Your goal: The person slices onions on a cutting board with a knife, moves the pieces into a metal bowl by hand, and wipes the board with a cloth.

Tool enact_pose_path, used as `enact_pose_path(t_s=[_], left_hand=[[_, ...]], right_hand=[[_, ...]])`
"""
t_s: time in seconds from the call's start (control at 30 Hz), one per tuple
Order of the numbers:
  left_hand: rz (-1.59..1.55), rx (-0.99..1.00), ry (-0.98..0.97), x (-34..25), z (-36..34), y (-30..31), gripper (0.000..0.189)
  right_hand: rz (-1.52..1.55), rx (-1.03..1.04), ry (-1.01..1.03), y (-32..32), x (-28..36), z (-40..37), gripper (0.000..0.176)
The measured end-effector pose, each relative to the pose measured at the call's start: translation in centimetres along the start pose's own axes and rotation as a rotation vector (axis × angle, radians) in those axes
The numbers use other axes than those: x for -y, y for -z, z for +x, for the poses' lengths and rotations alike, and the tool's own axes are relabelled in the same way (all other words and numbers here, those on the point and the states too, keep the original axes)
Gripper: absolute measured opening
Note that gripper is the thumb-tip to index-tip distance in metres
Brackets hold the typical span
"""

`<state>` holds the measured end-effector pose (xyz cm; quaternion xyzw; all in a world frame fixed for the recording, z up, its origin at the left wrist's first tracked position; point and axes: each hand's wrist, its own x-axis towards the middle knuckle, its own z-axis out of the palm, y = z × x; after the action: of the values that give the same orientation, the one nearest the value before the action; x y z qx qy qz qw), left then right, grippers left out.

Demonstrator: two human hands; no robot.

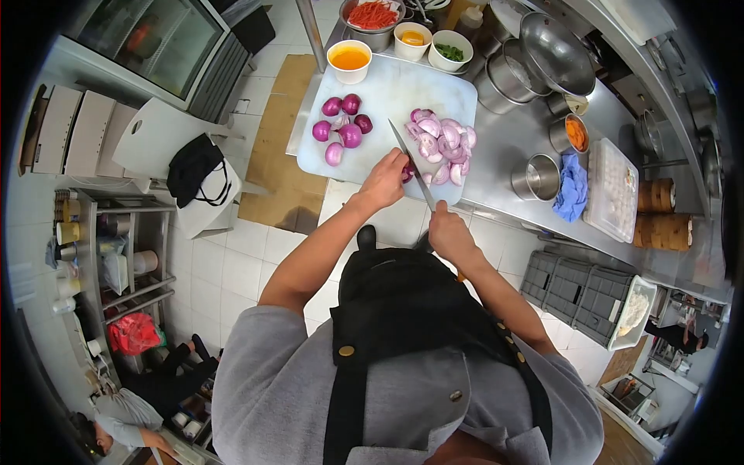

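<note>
My left hand (383,183) is closed on a red onion (408,172) at the near edge of the white cutting board (372,85). The fingers cover much of that onion. My right hand (450,230) grips the handle of a kitchen knife (413,161), whose blade points away from me and lies right beside the held onion. To the right of the blade is a pile of cut red onion pieces (443,146). On the board's left side sit several whole peeled red onions (350,136), apart from both hands.
A bowl of orange liquid (349,60) stands at the board's far left corner. Behind are bowls of chopped greens (451,51) and shredded carrot (373,15). On the right are metal pots (508,81), a blue cloth (571,187) and a plastic box (612,190). Another person (128,418) is at lower left.
</note>
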<state>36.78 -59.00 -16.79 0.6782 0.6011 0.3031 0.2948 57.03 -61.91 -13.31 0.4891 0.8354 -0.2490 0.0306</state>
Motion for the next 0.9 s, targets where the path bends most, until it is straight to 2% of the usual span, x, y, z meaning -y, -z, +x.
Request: enact_pose_path(t_s=[0.03, 0.1, 0.2, 0.3, 0.37, 0.63, 0.7, 0.8, 0.83, 0.9], left_hand=[[-0.006, 0.006, 0.001, 0.2, -0.1, -0.2, 0.03], [-0.061, -0.093, -0.071, 0.5, -0.1, -0.4, 0.024], [-0.049, -0.054, -0.044, 0.3, -0.2, -0.2, 0.028], [-0.053, -0.111, -0.063, 1.0, -0.3, -0.8, 0.026], [-0.076, -0.131, -0.077, 1.0, -0.4, -0.9, 0.025], [-0.108, -0.183, -0.083, 1.2, -0.8, -1.4, 0.024], [-0.103, -0.208, -0.106, 1.3, -0.7, -1.3, 0.024], [-0.083, -0.223, -0.12, 1.5, -0.7, -1.4, 0.024], [-0.086, -0.226, -0.121, 1.6, -0.6, -1.4, 0.024], [-0.108, -0.243, -0.129, 1.7, -0.9, -1.6, 0.023]], right_hand=[[-0.001, 0.005, -0.007, -1.3, -0.6, 0.9, 0.017], [-0.057, -0.047, 0.112, -3.0, -1.1, 3.6, 0.018], [-0.001, -0.032, 0.033, -0.9, -0.3, 3.6, 0.02], [0.023, 0.001, 0.053, 1.5, 1.8, 1.8, 0.02], [-0.008, 0.002, 0.058, -1.7, 0.2, 3.7, 0.02], [-0.044, -0.108, 0.14, -1.6, 0.4, 3.2, 0.017], [-0.015, -0.012, 0.028, -2.2, 0.7, 4.4, 0.023], [-0.009, -0.008, -0.006, 1.0, 2.3, 3.3, 0.023], [-0.013, -0.008, -0.005, 0.2, 1.6, 3.5, 0.023], [-0.021, -0.034, 0.098, -1.8, 0.6, 3.6, 0.022]])
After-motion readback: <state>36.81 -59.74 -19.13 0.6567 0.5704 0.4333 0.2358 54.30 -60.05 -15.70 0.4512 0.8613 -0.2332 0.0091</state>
